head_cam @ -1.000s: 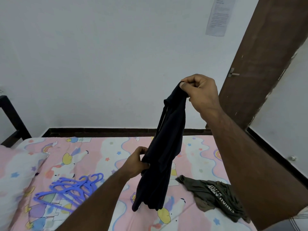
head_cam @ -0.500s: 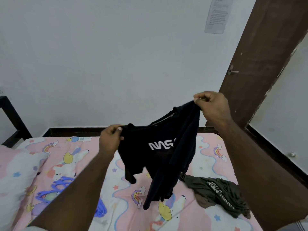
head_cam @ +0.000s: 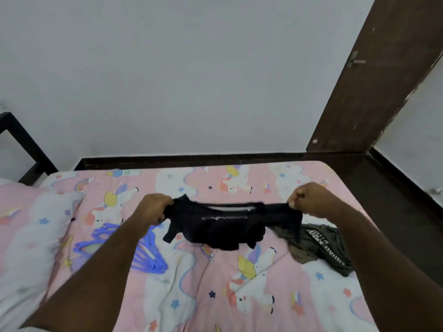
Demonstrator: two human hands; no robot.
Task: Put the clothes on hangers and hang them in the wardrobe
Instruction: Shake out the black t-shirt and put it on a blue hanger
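Now the black shirt (head_cam: pixel 220 226) hangs stretched and blurred above the bed (head_cam: pixel 239 295), its ends gripped by the left hand (head_cam: pixel 154 208) at nine o'clock and the right hand (head_cam: pixel 309 200) at three, purple hangers (head_cam: pixel 146 255) at seven, an olive garment (head_cam: pixel 318 248) at four.

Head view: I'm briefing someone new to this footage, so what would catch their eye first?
First, the black shirt stretched between the left hand and right hand, held low over the middle of the bed. Next, the pink unicorn sheet covering the bed. Then the blue hangers lying left of the shirt and an olive garment crumpled to its right.
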